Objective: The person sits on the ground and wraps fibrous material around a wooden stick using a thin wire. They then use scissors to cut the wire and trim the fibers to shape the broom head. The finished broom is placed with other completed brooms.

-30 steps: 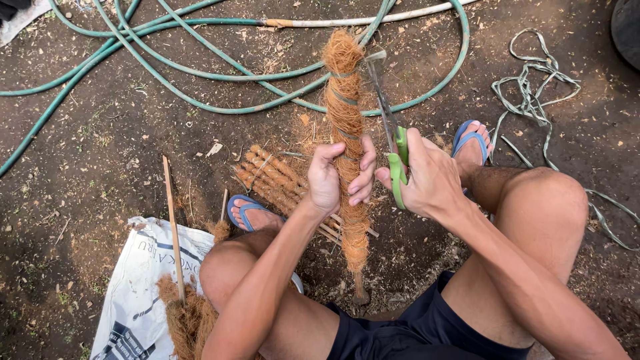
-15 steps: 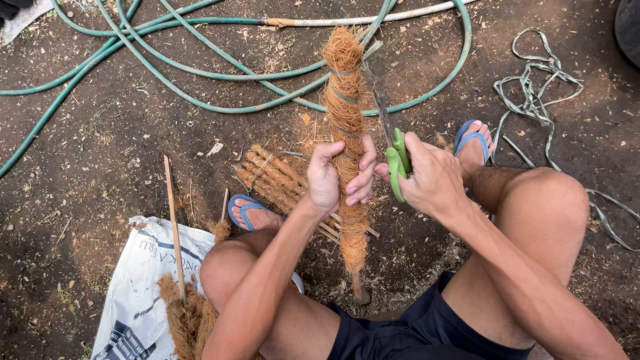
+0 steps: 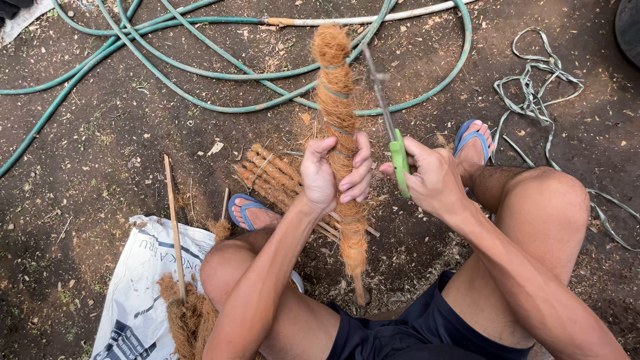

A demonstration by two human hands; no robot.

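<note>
One coir pole (image 3: 339,120) stands tilted at mid-frame, its foot on the dirt (image 3: 100,153), wound with green twine. The left hand (image 3: 330,175) is closed around its middle. At 3 o'clock of it, the right hand (image 3: 433,179) is clenched on one pair of green-handled scissors (image 3: 390,127), blades pointing to 12. Several finished poles (image 3: 270,175) lie at 9 o'clock. Two blue sandals (image 3: 248,210) show. A green hose (image 3: 200,47) loops at 12, one white sack (image 3: 143,287) at 7, loose cord (image 3: 540,87) at 2.
</note>
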